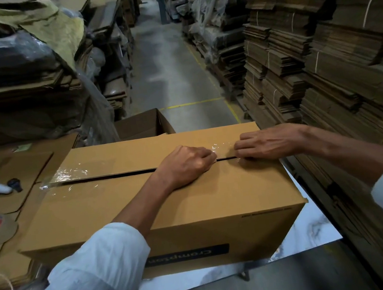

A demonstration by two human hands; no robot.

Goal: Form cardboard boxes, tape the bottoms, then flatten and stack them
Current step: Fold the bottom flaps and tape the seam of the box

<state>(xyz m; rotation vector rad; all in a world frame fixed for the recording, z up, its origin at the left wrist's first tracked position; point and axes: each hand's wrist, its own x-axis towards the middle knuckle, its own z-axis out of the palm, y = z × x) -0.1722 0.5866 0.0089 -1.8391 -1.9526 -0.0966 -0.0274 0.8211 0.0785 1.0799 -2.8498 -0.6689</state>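
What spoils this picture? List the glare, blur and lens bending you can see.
Head view: glare glints off the clear tape on the box, and again between the left hand and right hand; the near sleeve is soft and blurred; the wide lens bows the cardboard stacks at the right edge; the aisle is dim.

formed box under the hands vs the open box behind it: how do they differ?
The brown cardboard box on the white table has its top flaps folded shut and partly covered in clear tape; the open brown cardboard box behind it has neither. Both hands, left hand and right hand, rest on the former; the latter is untouched. Both are formed.
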